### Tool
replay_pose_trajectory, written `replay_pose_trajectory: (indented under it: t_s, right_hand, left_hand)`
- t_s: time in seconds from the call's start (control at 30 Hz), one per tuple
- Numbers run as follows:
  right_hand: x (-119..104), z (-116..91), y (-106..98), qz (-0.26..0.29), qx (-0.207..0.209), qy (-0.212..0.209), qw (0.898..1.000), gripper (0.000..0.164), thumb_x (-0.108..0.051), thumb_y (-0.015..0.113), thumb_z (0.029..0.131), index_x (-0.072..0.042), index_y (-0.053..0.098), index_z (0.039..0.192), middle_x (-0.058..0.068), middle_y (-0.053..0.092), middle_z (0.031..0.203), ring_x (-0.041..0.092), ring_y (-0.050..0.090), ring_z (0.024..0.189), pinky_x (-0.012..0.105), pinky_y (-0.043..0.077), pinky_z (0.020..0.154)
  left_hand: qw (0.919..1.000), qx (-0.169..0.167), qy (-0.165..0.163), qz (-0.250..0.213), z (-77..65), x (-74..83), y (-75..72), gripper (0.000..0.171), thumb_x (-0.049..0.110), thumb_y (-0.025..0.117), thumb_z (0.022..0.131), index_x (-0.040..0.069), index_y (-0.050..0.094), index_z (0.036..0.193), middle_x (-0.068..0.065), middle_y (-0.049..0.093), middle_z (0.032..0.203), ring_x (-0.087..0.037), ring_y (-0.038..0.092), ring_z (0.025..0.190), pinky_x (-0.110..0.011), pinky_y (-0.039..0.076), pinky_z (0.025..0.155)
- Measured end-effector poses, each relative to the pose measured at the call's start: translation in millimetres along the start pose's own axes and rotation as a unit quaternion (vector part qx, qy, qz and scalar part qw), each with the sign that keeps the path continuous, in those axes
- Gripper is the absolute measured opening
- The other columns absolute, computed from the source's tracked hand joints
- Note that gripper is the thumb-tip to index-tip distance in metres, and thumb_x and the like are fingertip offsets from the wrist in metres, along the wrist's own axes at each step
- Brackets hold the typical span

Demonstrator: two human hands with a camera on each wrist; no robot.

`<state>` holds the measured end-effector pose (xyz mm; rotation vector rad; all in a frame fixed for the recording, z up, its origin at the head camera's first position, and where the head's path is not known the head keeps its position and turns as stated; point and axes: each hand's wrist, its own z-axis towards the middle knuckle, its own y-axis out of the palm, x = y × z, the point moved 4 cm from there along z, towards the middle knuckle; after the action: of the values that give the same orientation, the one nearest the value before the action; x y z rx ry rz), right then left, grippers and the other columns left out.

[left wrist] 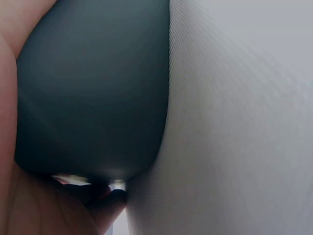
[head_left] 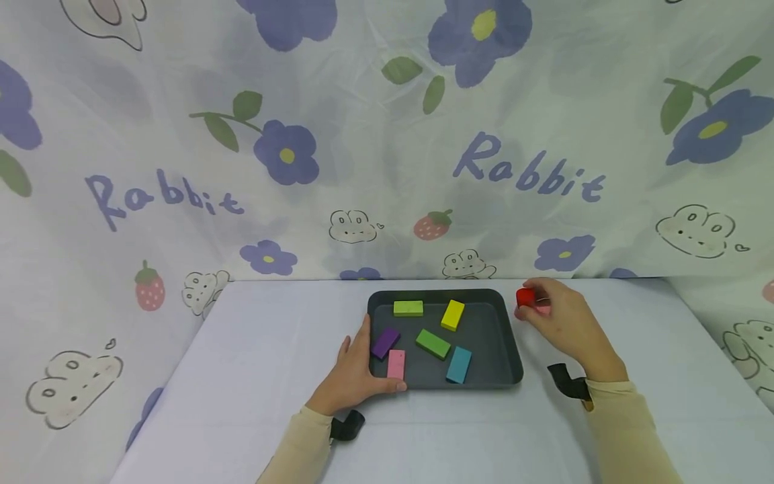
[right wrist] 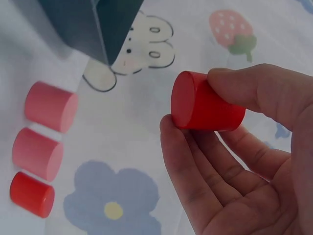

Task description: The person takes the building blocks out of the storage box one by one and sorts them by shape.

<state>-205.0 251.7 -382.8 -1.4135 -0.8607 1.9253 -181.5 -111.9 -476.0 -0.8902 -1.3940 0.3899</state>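
My right hand [head_left: 565, 323] pinches a red cylinder [right wrist: 210, 105] between thumb and fingers, just off the right side of a dark grey tray [head_left: 486, 336]. At the tray's front left corner, my left hand [head_left: 351, 376] grips the wall, thumb at the front and fingers along the left side. Inside the tray lie a lime block [head_left: 408, 308], a yellow block [head_left: 452, 316], a purple block [head_left: 385, 343], a green block [head_left: 433, 343], a pink block [head_left: 396, 365] and a blue block [head_left: 459, 365]. The tray's wall [left wrist: 98, 88] fills much of the left wrist view.
Beyond my right hand, a pink cylinder [right wrist: 51, 106], a second pink cylinder [right wrist: 37, 153] and a smaller red cylinder [right wrist: 32, 194] lie in a row on the white table [head_left: 266, 363]. A printed cloth [head_left: 363, 148] with flowers and rabbits hangs behind the table.
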Motion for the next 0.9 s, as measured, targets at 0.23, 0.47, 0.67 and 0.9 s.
replay_pose_trajectory:
  t_s: [0.23, 0.47, 0.67, 0.9]
  right_hand:
    - [12, -3, -9, -0.019, 0.025, 0.002, 1.000, 0.045, -0.007, 0.072, 0.090, 0.006, 0.059, 0.130, 0.027, 0.064, 0.117, 0.043, 0.065, 0.100, 0.061, 0.053, 0.088]
    - [22, -6, -14, -0.022, 0.046, 0.018, 0.999, 0.041, -0.007, 0.071, 0.090, 0.007, 0.060, 0.127, 0.027, 0.064, 0.113, 0.045, 0.063, 0.099, 0.062, 0.053, 0.086]
    - [32, -9, -19, -0.019, 0.068, 0.023, 0.997, 0.042, -0.005, 0.071, 0.090, 0.008, 0.059, 0.128, 0.028, 0.063, 0.116, 0.048, 0.063, 0.100, 0.063, 0.053, 0.085]
    - [44, -13, -20, -0.023, 0.080, 0.038, 0.996, 0.041, -0.003, 0.068, 0.090, 0.008, 0.058, 0.128, 0.031, 0.060, 0.121, 0.048, 0.063, 0.101, 0.064, 0.052, 0.086]
  left_hand:
    - [1.0000, 0.000, 0.002, -0.004, -0.8, 1.4, 0.0, 0.142, 0.065, 0.084, 0.068, 0.003, -0.004, 0.161, -0.013, 0.005, 0.168, -0.031, 0.017, 0.153, -0.051, -0.004, 0.123]
    - [1.0000, 0.001, 0.003, -0.005, -0.9, 0.7, -0.4, 0.142, 0.065, 0.084, 0.068, 0.004, -0.004, 0.161, -0.013, 0.006, 0.168, -0.030, 0.015, 0.153, -0.052, -0.004, 0.123]
    - [1.0000, 0.000, 0.002, -0.004, -0.9, 1.4, -0.7, 0.142, 0.065, 0.084, 0.068, 0.004, -0.005, 0.160, -0.013, 0.005, 0.168, -0.030, 0.015, 0.153, -0.052, -0.004, 0.123]
    - [1.0000, 0.000, -0.001, -0.001, -1.3, 0.4, -0.2, 0.142, 0.066, 0.084, 0.068, 0.004, -0.004, 0.161, -0.013, 0.005, 0.168, -0.031, 0.016, 0.153, -0.051, -0.004, 0.123]
